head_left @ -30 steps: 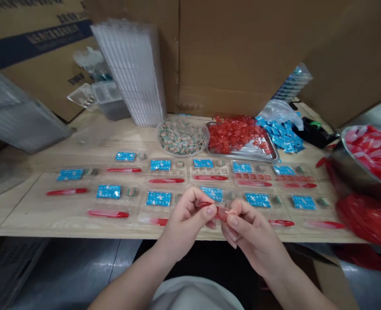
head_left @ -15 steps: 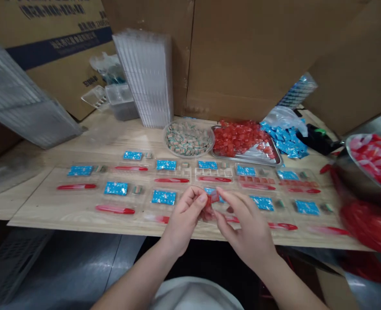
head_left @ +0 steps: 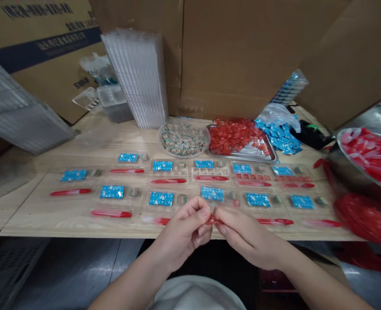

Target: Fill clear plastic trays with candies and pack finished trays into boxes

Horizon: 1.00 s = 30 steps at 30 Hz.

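Note:
Over the front edge of the table, my left hand (head_left: pixel 188 226) and my right hand (head_left: pixel 242 230) meet, fingers pinched on small red translucent pieces (head_left: pixel 213 220). Fingertips cover most of them, so their shape and number cannot be made out. Around and beyond my hands lie rows of clear plastic trays, each with a blue printed packet (head_left: pixel 212 193), a small striped block (head_left: pixel 182 198) and a red pen-shaped stick (head_left: pixel 276 221). A back-row tray (head_left: pixel 251 177) holds a strip of red squares along its small compartments.
Behind the rows stand a round tub of striped blocks (head_left: pixel 184 138) and a metal tray (head_left: pixel 251 151) heaped with red pieces. Blue packets (head_left: pixel 282 135) are piled at its right. A metal bowl (head_left: pixel 355 165) of red sticks stands far right, stacked clear trays (head_left: pixel 137 77) at back left.
My right hand opened partly over the red pieces, then closed beside my left hand again. Both hands sit slightly lower now. The view swung right, then partly back.

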{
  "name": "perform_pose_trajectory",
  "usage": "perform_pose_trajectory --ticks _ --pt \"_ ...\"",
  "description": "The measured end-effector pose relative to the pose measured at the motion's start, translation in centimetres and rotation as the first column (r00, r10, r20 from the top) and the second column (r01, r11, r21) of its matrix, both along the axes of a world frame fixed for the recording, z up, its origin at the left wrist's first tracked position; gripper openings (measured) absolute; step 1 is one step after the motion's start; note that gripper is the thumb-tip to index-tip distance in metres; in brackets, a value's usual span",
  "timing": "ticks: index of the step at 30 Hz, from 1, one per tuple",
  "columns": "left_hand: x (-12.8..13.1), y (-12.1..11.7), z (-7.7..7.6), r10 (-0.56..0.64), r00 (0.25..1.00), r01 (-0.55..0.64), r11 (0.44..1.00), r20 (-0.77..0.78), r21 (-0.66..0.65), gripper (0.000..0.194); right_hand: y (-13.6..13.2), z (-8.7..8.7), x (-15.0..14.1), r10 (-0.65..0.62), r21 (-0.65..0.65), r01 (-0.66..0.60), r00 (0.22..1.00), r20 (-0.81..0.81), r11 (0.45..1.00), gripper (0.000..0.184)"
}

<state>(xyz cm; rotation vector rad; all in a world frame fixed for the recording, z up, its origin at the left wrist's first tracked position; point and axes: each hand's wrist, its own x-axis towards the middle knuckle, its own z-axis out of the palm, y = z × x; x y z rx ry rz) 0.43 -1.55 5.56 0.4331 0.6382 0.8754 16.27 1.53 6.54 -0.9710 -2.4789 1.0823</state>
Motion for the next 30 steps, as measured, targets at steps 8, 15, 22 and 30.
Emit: perform_pose_trajectory --ticks 8,15,22,30 --pt "-6.4 2.3 0.7 0.585 0.792 -0.609 0.779 0.176 0.151 0.014 -2.1 -0.4 4.1 -0.315 -0.665 -0.177 0.774 -0.550 0.726 0.034" --pt "-1.1 2.3 -2.5 0.085 0.993 -0.091 0.993 -0.080 -0.077 0.012 -0.9 -2.5 2.4 -0.502 -0.151 0.478 0.825 -0.261 0.865 0.028" --pt "1.3 2.0 -3.8 0.039 0.965 -0.009 0.993 -0.259 0.120 0.020 -1.3 -4.0 1.4 -0.413 0.139 0.455 0.875 -0.252 0.879 0.039" --pt "1.7 1.7 -4.8 -0.008 0.909 0.058 0.993 -0.418 0.105 0.023 -2.4 -5.3 2.4 -0.706 -0.666 0.397 0.649 -0.283 0.632 0.020"
